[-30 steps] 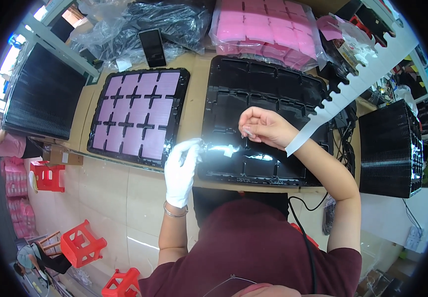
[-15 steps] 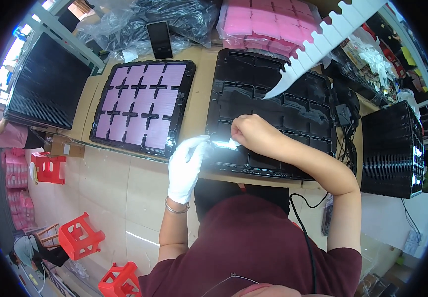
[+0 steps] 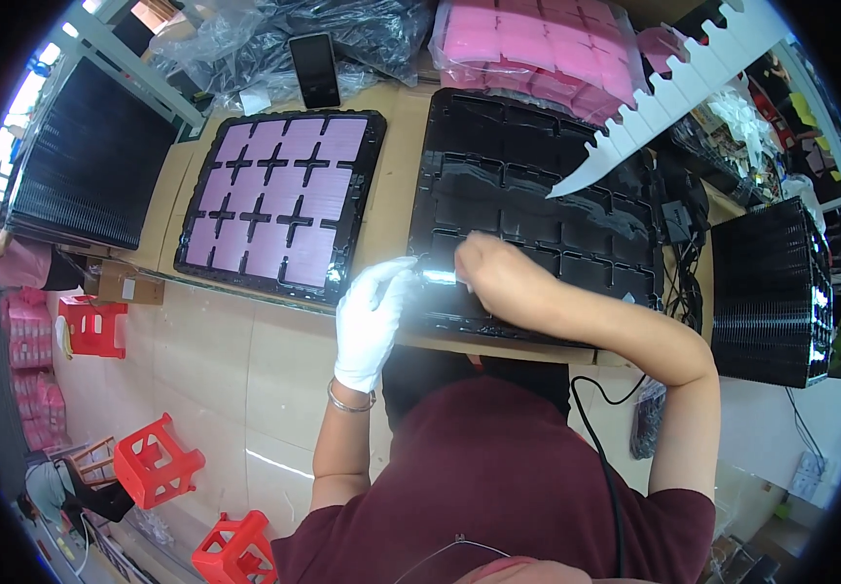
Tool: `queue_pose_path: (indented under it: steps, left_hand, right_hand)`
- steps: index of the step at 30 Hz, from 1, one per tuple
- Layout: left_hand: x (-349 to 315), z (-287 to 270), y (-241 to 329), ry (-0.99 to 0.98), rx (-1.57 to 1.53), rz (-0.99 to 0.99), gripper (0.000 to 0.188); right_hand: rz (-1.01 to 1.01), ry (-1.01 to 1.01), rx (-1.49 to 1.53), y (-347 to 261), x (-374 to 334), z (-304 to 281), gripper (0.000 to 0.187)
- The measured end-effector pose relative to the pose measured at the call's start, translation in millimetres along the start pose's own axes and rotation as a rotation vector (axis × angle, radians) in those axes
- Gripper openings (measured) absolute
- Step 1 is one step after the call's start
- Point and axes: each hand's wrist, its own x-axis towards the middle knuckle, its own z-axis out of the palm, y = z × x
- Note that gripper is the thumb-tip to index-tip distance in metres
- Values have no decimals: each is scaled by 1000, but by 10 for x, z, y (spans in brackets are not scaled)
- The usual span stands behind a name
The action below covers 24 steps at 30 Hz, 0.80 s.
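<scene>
Leftward stand red stools (image 3: 130,479); over a brown table (image 3: 391,175), left hand (image 3: 372,323) and right hand (image 3: 498,275) curl, grasp unclear.

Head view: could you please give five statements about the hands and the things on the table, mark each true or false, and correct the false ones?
1. The left hand wears a white glove. True.
2. Both hands wear gloves. False: the right hand is bare.
3. Purple pieces lie in the left black tray. True.
4. A phone lies on the purple pieces. False: the phone is beyond that tray.
5. The right hand is over the right black tray. True.
</scene>
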Motion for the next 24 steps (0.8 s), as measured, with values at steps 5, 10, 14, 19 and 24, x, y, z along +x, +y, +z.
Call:
queue_pose_path:
  steps: [5,10,14,19,24]
  left_hand:
    - [5,39,-16,-7,44,57,18]
    - [-37,-44,13,56,-7,-20,18]
    - [12,-7,14,57,-31,17,17]
    - [-9,34,113,84,-7,-39,17]
    - [-39,82,189,129,56,-63,18]
  right_hand:
    - [169,-116,438,-238,-451,-372,9]
    - [574,276,488,623,-635,-1231,12]
    - [736,906,37,2345,-1055,-2329,27]
    - [576,1249,-332,3515,-1282,-3344,29]
    - [851,1015,-514,3695,-1198,-3845,32]
